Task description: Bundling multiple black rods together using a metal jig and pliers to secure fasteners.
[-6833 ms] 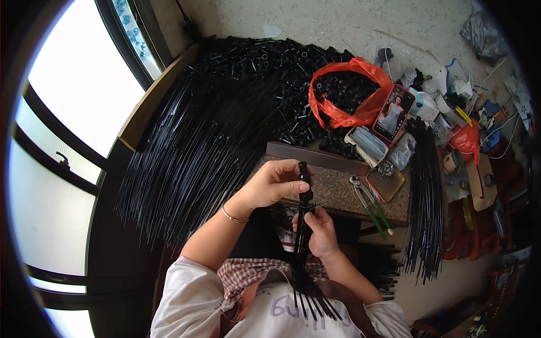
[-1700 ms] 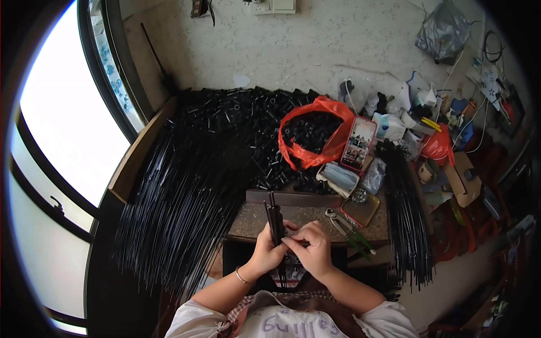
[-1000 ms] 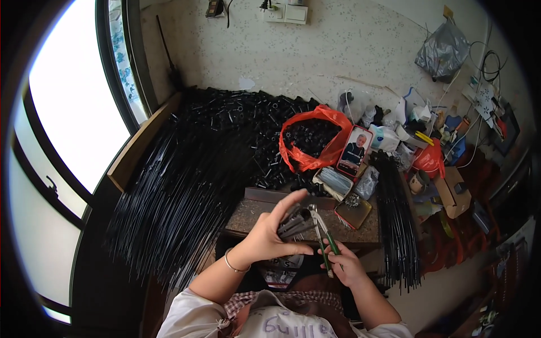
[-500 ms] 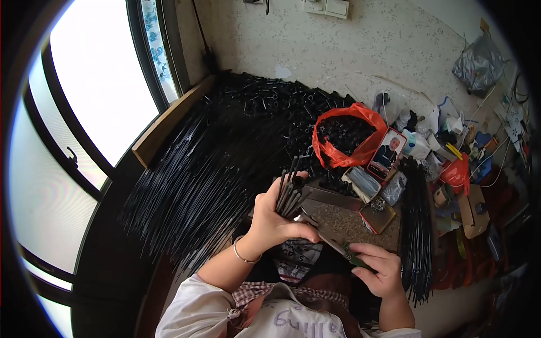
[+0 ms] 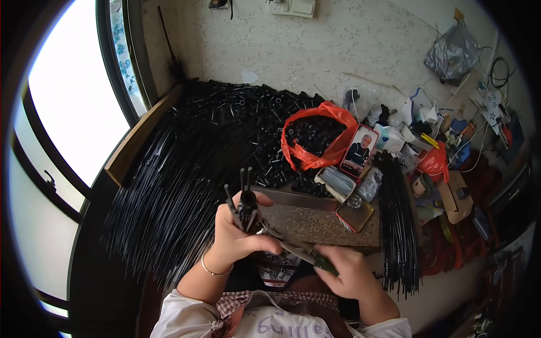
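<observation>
Over the near edge of the speckled stone-topped work board (image 5: pixel 327 225), our left hand (image 5: pixel 239 236) is fisted around a small bundle of thin black rods (image 5: pixel 245 200); their long axis runs nearly upright in the picture, tips fanning out above the knuckles toward the far wall. Our right hand (image 5: pixel 352 276) is closed around the green handle of slim metal pliers (image 5: pixel 293 248), which lie on a diagonal from lower right up to upper left, nose aimed at the base of the bundle just under the left fingers. So tool axis and rod axis cross at a steep angle, and the right hand sits lower and further right than the bundle. We can't tell whether the plier nose actually touches or bites a rod: the left fingers cover that spot. Lower ends of the rods are hidden behind the palm. Big heap of long black rods (image 5: pixel 180 180) lies left, orange plastic bag (image 5: pixel 315 141) beyond.
</observation>
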`<state>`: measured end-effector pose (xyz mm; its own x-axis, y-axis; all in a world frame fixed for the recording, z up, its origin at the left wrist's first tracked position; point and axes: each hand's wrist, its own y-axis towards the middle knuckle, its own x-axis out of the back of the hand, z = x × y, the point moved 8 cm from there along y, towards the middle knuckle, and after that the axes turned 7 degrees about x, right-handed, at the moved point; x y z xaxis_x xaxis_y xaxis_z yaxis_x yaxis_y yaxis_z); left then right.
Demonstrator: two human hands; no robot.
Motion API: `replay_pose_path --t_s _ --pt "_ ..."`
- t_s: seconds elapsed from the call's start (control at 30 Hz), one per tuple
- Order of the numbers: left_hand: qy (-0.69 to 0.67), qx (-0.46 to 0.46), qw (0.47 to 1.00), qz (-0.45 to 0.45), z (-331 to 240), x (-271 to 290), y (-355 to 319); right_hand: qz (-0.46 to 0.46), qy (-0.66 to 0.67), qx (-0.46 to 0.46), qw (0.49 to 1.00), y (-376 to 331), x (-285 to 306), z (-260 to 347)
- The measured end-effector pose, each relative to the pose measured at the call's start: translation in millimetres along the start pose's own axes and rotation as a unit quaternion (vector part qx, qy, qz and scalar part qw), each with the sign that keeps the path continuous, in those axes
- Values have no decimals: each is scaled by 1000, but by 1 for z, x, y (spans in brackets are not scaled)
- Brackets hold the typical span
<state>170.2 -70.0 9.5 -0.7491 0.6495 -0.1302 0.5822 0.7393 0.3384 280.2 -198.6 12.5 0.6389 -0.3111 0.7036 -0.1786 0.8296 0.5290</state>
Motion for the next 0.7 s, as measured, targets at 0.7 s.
replay_pose_path --t_s 0.7 --pt "37 -64 995 65 -21 24 -24 150 330 -214 907 -18 -108 14"
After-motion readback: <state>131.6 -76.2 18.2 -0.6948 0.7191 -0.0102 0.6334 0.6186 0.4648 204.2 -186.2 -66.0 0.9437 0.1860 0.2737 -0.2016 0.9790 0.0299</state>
